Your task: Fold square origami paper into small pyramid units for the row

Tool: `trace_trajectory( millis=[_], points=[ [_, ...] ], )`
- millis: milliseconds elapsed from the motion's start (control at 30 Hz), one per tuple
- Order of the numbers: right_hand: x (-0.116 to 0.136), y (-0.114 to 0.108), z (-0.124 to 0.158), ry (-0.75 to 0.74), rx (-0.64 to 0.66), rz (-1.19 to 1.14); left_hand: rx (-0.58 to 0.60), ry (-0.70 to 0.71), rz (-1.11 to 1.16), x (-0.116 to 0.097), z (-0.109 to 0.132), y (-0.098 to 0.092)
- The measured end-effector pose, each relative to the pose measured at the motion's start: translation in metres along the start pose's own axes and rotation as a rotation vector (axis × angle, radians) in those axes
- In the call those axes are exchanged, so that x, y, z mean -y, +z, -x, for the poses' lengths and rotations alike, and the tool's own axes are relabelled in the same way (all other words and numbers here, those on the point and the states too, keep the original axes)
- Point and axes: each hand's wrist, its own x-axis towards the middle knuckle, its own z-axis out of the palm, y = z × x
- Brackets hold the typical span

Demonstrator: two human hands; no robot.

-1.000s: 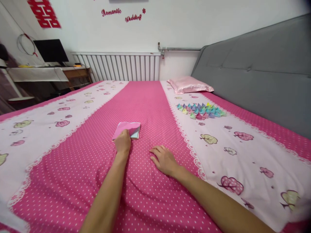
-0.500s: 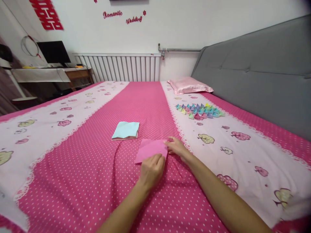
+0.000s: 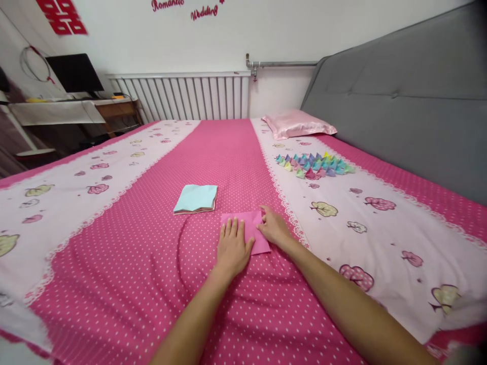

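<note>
A square sheet of pink origami paper (image 3: 252, 226) lies on the bed in front of me. My left hand (image 3: 233, 247) rests flat on the sheet's left part, fingers stretched out and covering some of it. At the sheet's right edge, my right hand (image 3: 274, 226) has its thumb and curled fingers on the paper. Its fingertips are partly hidden. Up and to the left, a stack of square paper (image 3: 196, 197) with a pale blue sheet on top sits apart from both hands.
Several small folded paper pieces (image 3: 314, 165) in many colours stand in rows at the right. Behind them lies a pink pillow (image 3: 299, 124), beside the grey headboard (image 3: 391, 76). A white radiator (image 3: 186, 96) runs along the wall. A desk with a monitor (image 3: 74, 73) is at far left.
My left hand has gone from a closed grip at the paper's lower right to lying flat on its left part. The paper has turned slightly, and my right hand has moved along its right edge.
</note>
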Motion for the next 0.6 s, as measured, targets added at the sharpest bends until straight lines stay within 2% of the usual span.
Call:
trace_trajectory(
  millis=[67, 167, 267, 367, 433, 500, 600],
  points=[
    [-0.001, -0.002, 0.003, 0.003, -0.007, 0.047, 0.014, -0.002, -0.076, -0.001, 0.001, 0.004],
    [0.004, -0.009, 0.009, -0.051, -0.115, 0.100, 0.022, 0.005, -0.113, -0.004, 0.004, 0.004],
    [0.020, -0.013, 0.019, -0.254, -0.189, 0.054, 0.022, 0.017, -0.131, -0.005, 0.006, 0.002],
    [0.038, -0.004, 0.030, -0.545, -0.009, -0.048, 0.027, 0.043, -0.157, -0.004, 0.007, 0.002],
    [0.044, 0.007, 0.035, -0.645, 0.158, -0.060, 0.049, 0.065, -0.177, -0.004, 0.007, 0.003],
    [0.045, 0.016, 0.037, -0.625, 0.248, -0.034, 0.065, 0.074, -0.190, -0.004, 0.008, 0.003],
    [0.038, 0.023, 0.033, -0.536, 0.276, 0.016, 0.056, 0.062, -0.179, -0.004, 0.007, 0.004]
  ],
)
